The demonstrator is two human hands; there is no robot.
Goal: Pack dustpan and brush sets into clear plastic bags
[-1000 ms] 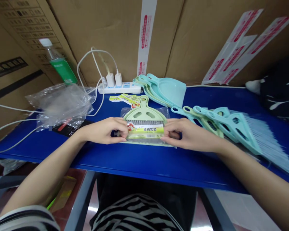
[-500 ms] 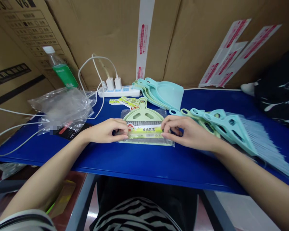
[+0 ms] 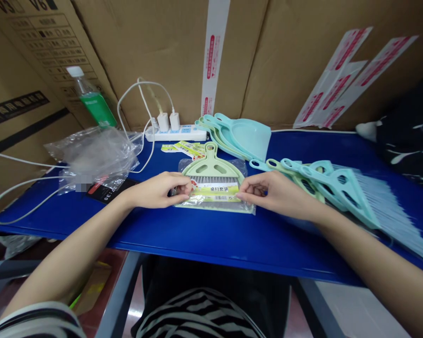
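Note:
A pale green brush and dustpan set [image 3: 211,165] lies in front of me inside a clear plastic bag [image 3: 251,208], its handle pointing away. Across the bristles sits a yellow and white label card [image 3: 216,189]. My left hand [image 3: 169,189] pinches the bag at the card's left end, fingers curled. At the card's right end, thumb and fingertips of my right hand [image 3: 259,190] are closed on the bag's edge. Whether the fingers also grip the card is hard to tell.
Light blue and green dustpans [image 3: 250,136] are stacked behind the set. Brushes [image 3: 341,188] overlap at the right. Loose label cards [image 3: 188,149], a power strip [image 3: 178,134] with cables, clear bags [image 3: 98,152], a phone [image 3: 109,188] and a bottle [image 3: 97,108] stand or lie at the back and left.
My right fingers have drawn closer together into a pinch at the card's right end. The bag's front now lies flatter over the card. My left hand is almost unmoved.

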